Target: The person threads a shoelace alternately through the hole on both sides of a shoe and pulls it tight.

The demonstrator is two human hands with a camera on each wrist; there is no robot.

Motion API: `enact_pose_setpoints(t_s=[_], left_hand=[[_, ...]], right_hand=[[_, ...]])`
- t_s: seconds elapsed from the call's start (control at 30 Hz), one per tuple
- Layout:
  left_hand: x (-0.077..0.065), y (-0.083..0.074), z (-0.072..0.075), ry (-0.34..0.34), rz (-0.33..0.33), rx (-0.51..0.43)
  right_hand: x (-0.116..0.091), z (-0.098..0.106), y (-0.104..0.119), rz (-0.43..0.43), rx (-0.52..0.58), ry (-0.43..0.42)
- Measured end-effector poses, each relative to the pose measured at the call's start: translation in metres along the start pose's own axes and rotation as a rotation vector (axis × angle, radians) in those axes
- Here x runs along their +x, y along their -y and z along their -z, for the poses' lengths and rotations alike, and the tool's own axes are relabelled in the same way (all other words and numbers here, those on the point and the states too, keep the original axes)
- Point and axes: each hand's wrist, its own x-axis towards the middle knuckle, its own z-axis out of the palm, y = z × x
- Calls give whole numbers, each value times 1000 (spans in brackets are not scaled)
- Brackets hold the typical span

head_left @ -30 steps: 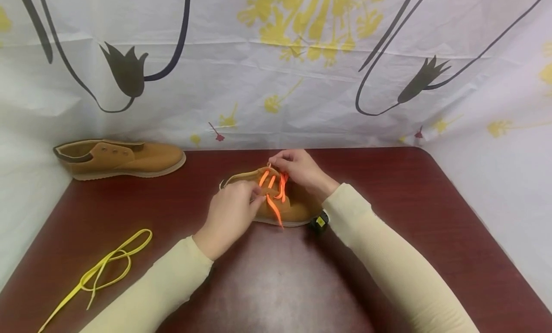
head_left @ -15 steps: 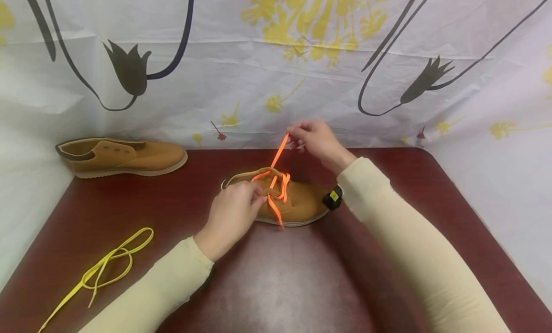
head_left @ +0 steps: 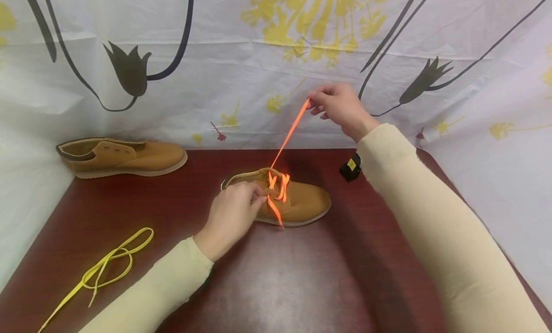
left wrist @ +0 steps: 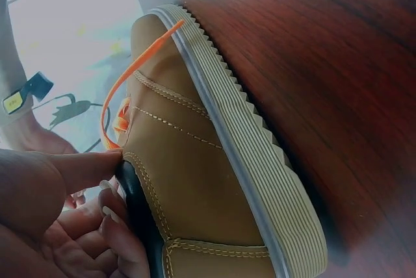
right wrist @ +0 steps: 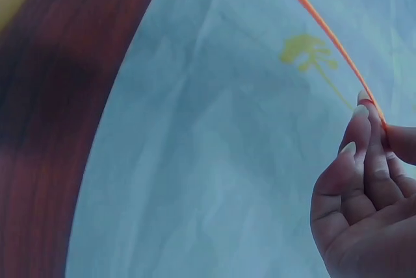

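A tan shoe (head_left: 307,202) lies sole down near the middle of the table, toe to the right. Its orange shoelace (head_left: 291,131) runs through the eyelets, one loose end hanging over the near side. My left hand (head_left: 233,204) pinches the near eyelet flap between thumb and fingers; the left wrist view shows the thumb at the flap's edge (left wrist: 125,154) and the fingers along the dark lining. High above the shoe, my right hand (head_left: 338,107) pinches the lace's other end, drawn straight from the far eyelets. In the right wrist view the orange lace (right wrist: 325,31) enters between thumb and fingertips.
A second tan shoe (head_left: 129,158), its eyelets bare, stands at the back left. A yellow shoelace (head_left: 105,263) lies loosely looped at the front left of the dark red table (head_left: 267,285). A patterned white sheet (head_left: 241,84) hangs behind and at both sides.
My right hand has risen up and right from the shoe's far eyelets, drawing out a long stretch of orange lace. The left hand has stayed on the flap.
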Motion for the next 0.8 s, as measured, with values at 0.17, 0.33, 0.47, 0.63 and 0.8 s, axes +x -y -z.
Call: enact_pose_setpoints(t_s=[0.17,0.33,0.47,0.63,0.8], left_hand=[[0,0,1,-6,-1,-3],[1,0,2,4,-4,-18],[1,0,5,13,-15,-35],[0,1,10,31,-32,-45],[-2,2,15,40,-32,-46]], right_hand=[[-1,1,8,24,-39,14],[-6,-1,11,32,-47,25],[-16,0,13,98,-76,45],[-34,-2,10,245,-218,55],[-58,-8,4,361,-347,48]])
